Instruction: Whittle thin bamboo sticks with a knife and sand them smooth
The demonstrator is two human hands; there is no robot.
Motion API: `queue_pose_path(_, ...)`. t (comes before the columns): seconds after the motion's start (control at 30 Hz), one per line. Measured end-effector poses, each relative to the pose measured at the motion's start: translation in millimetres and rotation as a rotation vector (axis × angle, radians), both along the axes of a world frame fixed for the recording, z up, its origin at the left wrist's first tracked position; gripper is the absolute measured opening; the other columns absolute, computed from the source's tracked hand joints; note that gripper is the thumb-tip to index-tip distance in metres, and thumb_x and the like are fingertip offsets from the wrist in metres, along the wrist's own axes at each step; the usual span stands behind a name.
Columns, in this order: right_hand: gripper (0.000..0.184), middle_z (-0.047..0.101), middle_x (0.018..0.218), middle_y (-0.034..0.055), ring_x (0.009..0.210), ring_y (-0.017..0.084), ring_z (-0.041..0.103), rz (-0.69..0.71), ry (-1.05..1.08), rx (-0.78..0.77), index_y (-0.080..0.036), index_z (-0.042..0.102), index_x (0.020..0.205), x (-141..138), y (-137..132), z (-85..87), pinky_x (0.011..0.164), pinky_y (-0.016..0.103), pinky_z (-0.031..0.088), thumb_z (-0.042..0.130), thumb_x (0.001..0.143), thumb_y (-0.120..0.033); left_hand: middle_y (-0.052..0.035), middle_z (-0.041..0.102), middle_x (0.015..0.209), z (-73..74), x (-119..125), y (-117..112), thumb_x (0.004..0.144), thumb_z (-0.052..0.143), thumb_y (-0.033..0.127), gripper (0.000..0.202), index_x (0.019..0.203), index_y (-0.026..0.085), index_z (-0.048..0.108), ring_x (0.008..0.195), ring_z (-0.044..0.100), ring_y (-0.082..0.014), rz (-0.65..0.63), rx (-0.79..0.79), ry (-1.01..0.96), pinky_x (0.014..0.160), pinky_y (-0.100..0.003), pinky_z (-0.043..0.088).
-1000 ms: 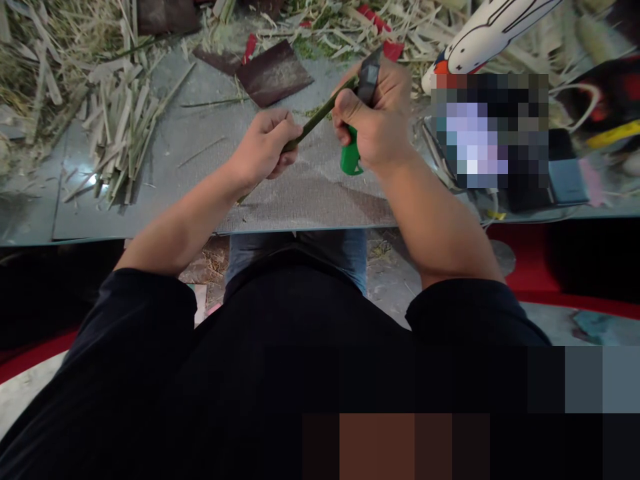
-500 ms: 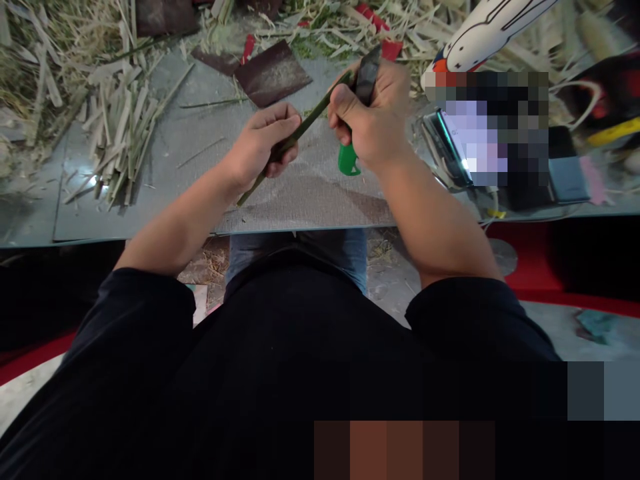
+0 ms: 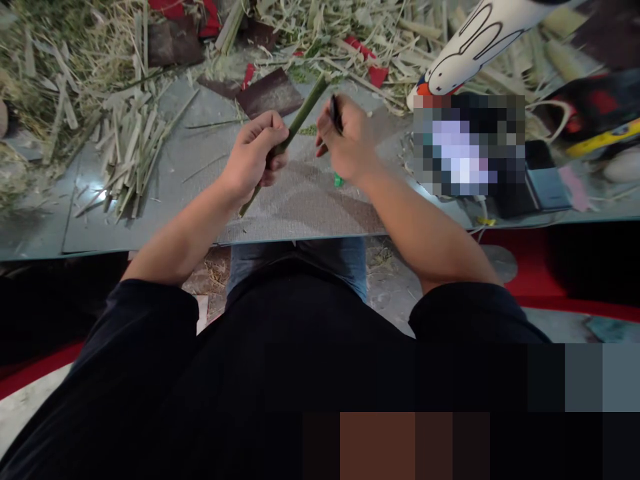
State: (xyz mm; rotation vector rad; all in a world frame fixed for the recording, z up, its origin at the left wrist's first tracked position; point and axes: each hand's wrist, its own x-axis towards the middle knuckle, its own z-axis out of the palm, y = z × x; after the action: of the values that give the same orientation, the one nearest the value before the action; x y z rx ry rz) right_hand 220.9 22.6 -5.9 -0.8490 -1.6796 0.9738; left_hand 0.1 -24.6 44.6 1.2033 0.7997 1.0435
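My left hand [image 3: 255,157] is wrapped round a long green bamboo strip [image 3: 305,107] that slants up and to the right, its lower end sticking out below the fist. My right hand [image 3: 347,143] is closed on a knife [image 3: 335,113]: the dark blade shows above the fingers and a bit of the green handle below the palm. The blade stands a little to the right of the strip and is apart from it. Both hands hover over a grey mat [image 3: 310,207] on the table.
Pale bamboo slivers [image 3: 125,147] lie heaped at the left and along the back. Dark sandpaper sheets [image 3: 270,93] lie behind the hands. A rabbit-printed white object [image 3: 475,43], a phone [image 3: 547,187] and a blurred patch sit at the right. The table edge [image 3: 300,237] runs above my lap.
The right hand has drawn the knife off the strip, so blade and strip are now apart. The strip stands steeper in the left hand. The view has shifted slightly downward.
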Motion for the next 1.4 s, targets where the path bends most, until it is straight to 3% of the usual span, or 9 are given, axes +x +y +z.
queue_pose_path(0.13, 0.054, 0.048, 0.057, -0.012, 0.059, 0.011, 0.057, 0.008, 0.054, -0.03, -0.03, 0.053, 0.092, -1.6, -2.4, 2.8, 0.067, 0.031, 0.045, 0.073, 0.114, -0.075, 0.0077, 0.036, 0.064, 5.3, 0.3, -4.1, 0.107, 0.067, 0.027, 0.039, 0.083, 0.026, 0.037, 0.044, 0.042, -0.0053, 0.069, -0.022, 0.045, 0.043, -0.013, 0.02)
queue_pose_path(0.3, 0.048, 0.054, 0.059, -0.0085, 0.045, 0.011, 0.048, -0.075, 0.147, -0.106, -0.027, 0.058, 0.092, -1.1, -10.6, 21.0, 0.05, 0.03, 0.04, 0.065, 0.122, -0.063, 0.0096, 0.039, 0.061, 7.8, -0.6, -5.2, 0.105, 0.078, 0.044, 0.05, 0.083, 0.027, 0.036, 0.043, 0.035, -0.0047, 0.088, -0.01, 0.061, 0.04, -0.016, 0.019)
queue_pose_path(0.4, 0.045, 0.065, 0.069, -0.0026, 0.054, 0.017, 0.064, -0.033, 0.221, -0.074, -0.026, 0.067, 0.102, -8.3, -38.5, 45.6, 0.049, 0.031, 0.046, 0.066, 0.12, -0.067, 0.0106, 0.04, 0.06, 7.9, -0.4, -5.6, 0.105, 0.078, 0.044, 0.047, 0.085, 0.027, 0.038, 0.043, 0.032, -0.005, 0.098, 0.007, 0.06, 0.04, -0.018, 0.019)
queue_pose_path(0.57, 0.049, 0.062, 0.064, -0.0047, 0.041, 0.016, 0.055, -0.093, 0.309, 0.003, -0.028, 0.069, 0.104, -31.8, -88.4, 74.6, 0.037, 0.033, 0.036, 0.077, 0.111, -0.076, 0.0107, 0.044, 0.058, 7.1, 0.9, -9.2, 0.102, 0.081, 0.045, 0.045, 0.086, 0.026, 0.044, 0.042, 0.032, -0.0051, 0.089, 0.034, 0.059, 0.04, -0.017, 0.02)
queue_pose_path(0.73, 0.042, 0.066, 0.066, -0.004, 0.041, 0.015, 0.055, -0.171, 0.416, -0.058, -0.024, 0.071, 0.103, -47.6, -100.0, 79.8, 0.037, 0.034, 0.033, 0.077, 0.116, -0.064, 0.0107, 0.047, 0.058, 5.5, 0.8, -11.6, 0.103, 0.083, 0.051, 0.039, 0.093, 0.025, 0.056, 0.042, 0.036, -0.0059, 0.096, 0.058, 0.078, 0.04, -0.017, 0.022)
queue_pose_path(0.83, 0.04, 0.067, 0.068, -0.0035, 0.043, 0.016, 0.056, -0.172, 0.426, -0.096, -0.025, 0.07, 0.102, -51.7, -100.2, 80.7, 0.039, 0.034, 0.034, 0.079, 0.116, -0.061, 0.0108, 0.047, 0.058, 4.9, -0.1, -12.4, 0.103, 0.082, 0.05, 0.039, 0.092, 0.025, 0.055, 0.041, 0.036, -0.0056, 0.092, 0.077, 0.064, 0.04, -0.017, 0.021)
queue_pose_path(1.13, 0.042, 0.066, 0.072, -0.0019, 0.05, 0.02, 0.056, -0.204, 0.368, -0.196, -0.03, 0.065, 0.101, -50.7, -107.3, 86.9, 0.047, 0.037, 0.041, 0.075, 0.114, -0.068, 0.0102, 0.05, 0.057, 2.3, 0.9, -13.8, 0.102, 0.084, 0.044, 0.046, 0.083, 0.025, 0.047, 0.042, 0.034, -0.0056, 0.098, 0.099, 0.053, 0.041, -0.018, 0.022)
queue_pose_path(1.27, 0.05, 0.068, 0.077, -0.0016, 0.056, 0.019, 0.061, -0.149, 0.294, -0.276, -0.029, 0.064, 0.103, -42.6, -111.1, 95.2, 0.052, 0.036, 0.046, 0.075, 0.112, -0.077, 0.0097, 0.053, 0.057, -7.2, 0.0, -7.5, 0.098, 0.088, 0.051, 0.05, 0.083, 0.026, 0.048, 0.042, 0.034, -0.0063, 0.131, 0.18, 0.072, 0.043, -0.021, 0.022)
queue_pose_path(1.4, 0.05, 0.067, 0.075, -0.0031, 0.053, 0.017, 0.059, -0.177, 0.276, -0.228, -0.029, 0.063, 0.103, -43.1, -106.6, 86.2, 0.05, 0.034, 0.044, 0.071, 0.115, -0.077, 0.008, 0.053, 0.057, -11.9, -0.2, -5.1, 0.098, 0.088, 0.056, 0.055, 0.08, 0.026, 0.046, 0.047, 0.037, -0.0078, 0.196, 0.32, 0.122, 0.046, -0.024, 0.027)
